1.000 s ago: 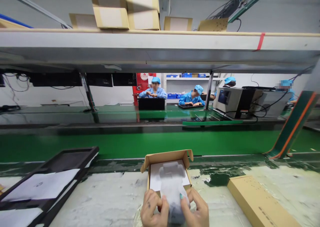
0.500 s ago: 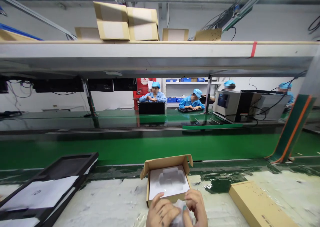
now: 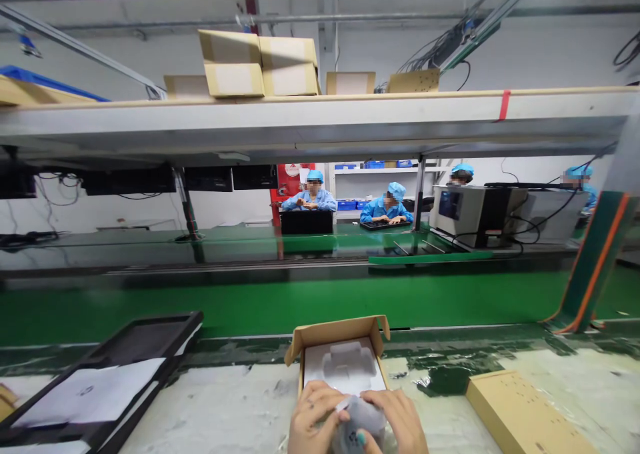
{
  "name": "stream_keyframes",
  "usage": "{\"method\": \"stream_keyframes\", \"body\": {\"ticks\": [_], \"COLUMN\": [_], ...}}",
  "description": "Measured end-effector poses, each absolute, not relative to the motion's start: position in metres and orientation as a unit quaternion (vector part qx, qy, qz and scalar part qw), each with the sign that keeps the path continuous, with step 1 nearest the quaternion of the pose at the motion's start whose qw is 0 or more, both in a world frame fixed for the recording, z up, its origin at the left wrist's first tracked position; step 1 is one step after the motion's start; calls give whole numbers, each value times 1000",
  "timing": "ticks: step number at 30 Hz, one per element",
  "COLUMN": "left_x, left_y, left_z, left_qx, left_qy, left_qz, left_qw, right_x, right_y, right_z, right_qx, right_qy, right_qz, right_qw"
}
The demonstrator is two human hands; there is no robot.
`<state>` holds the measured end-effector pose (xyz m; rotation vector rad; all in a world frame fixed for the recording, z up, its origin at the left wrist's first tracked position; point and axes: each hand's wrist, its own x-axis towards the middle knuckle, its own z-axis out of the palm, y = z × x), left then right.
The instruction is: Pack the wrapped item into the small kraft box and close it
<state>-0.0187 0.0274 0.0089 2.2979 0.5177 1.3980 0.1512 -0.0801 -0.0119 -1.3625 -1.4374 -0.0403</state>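
Note:
At the bottom middle, my left hand (image 3: 313,419) and my right hand (image 3: 401,419) hold a small object in a translucent whitish wrapper (image 3: 357,417) between them. Fingers of both hands are closed around its sides, and a dark patterned spot shows through low on it. What lies inside the wrapper I cannot make out. Just beyond my hands stands an open cardboard box (image 3: 336,329) with its lid flap raised. It contains a white insert (image 3: 320,367) with a moulded recess. My hands cover the box's near edge.
At left lies a black tray (image 3: 150,331) with white printed sheets (image 3: 90,393). A closed cardboard box (image 3: 525,411) lies at right. Behind runs a green conveyor belt (image 3: 240,301), under a shelf (image 3: 300,114) bearing cardboard boxes. Several people in blue caps sit beyond it.
Both hands have shifted their grip on the wrapped object, and more of it now shows, including the dark spot. The view has tilted slightly upward.

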Motion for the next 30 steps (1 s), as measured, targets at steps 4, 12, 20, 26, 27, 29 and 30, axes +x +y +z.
{"method": "stream_keyframes", "body": {"ticks": [4, 12, 20, 26, 27, 29, 30], "left_x": [-19, -4, -24, -48, -48, -44, -42], "left_y": [22, -10, 5, 50, 53, 56, 57], "left_z": [4, -32, -24, 6, 8, 9, 6], "left_qx": [819, 652, 618, 693, 720, 757, 767], "left_qy": [178, 434, 474, 433, 412, 398, 410], "left_qz": [525, 567, 566, 505, 481, 429, 401], "left_qw": [148, 255, 269, 276, 284, 292, 288], "right_x": [163, 146, 131, 175, 177, 175, 172], "right_y": [-77, -73, -84, -52, -43, -26, -19], "right_z": [-18, -33, -34, 35, 40, 42, 40], "right_qx": [-575, -510, -547, -562, -565, -555, -546], "right_qy": [-649, -601, -596, -728, -762, -805, -816], "right_qz": [-19, 297, 63, -114, -116, -115, -114], "right_qw": [497, 538, 585, 376, 295, 178, 150]}}
